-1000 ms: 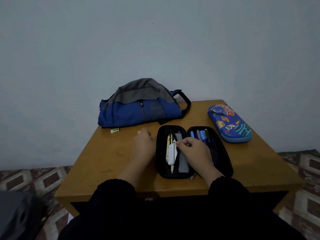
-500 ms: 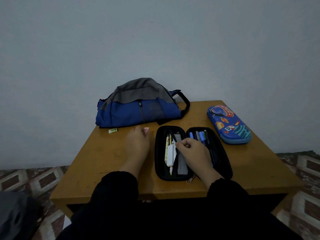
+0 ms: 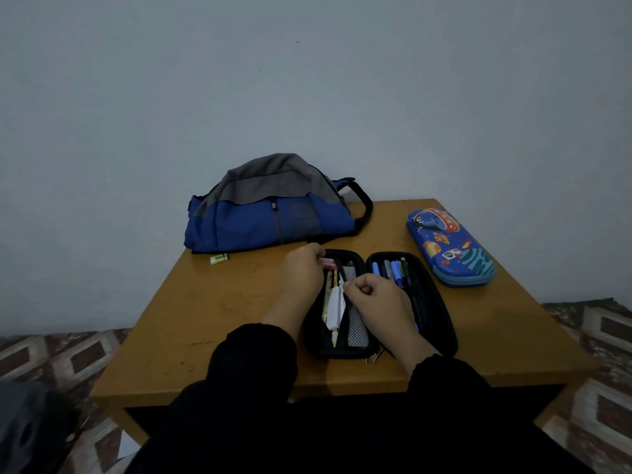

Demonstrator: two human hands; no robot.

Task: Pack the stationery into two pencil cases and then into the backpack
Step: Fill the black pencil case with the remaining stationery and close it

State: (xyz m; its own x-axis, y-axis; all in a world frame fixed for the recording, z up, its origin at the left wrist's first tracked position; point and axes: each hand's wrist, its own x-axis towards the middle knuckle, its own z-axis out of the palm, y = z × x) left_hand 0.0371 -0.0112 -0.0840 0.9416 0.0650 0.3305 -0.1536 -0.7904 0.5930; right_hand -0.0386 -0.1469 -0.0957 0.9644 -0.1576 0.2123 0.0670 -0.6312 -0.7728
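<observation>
An open case [image 3: 441,323] is placed at the front middle of the table [image 3: 205,319], with pens [image 3: 396,271] held in its right half. A backpack [image 3: 270,213] is set behind it, an eraser [image 3: 219,258] just before the backpack's left end. A shut case [image 3: 449,246] is located at right rear.

We count two pencil cases on one worktop [image 3: 205,319]: a black one [image 3: 441,323] lying open and a blue printed one [image 3: 451,248] zipped closed. One backpack [image 3: 270,213] sits at the back. One small green eraser [image 3: 219,258] lies just in front of it. We see two hands, the left [image 3: 301,271] and the right [image 3: 376,299], over the open case. Inside it we make out roughly five pens [image 3: 396,273] on the right half; the left half's contents are too crowded for us to count surely.
</observation>
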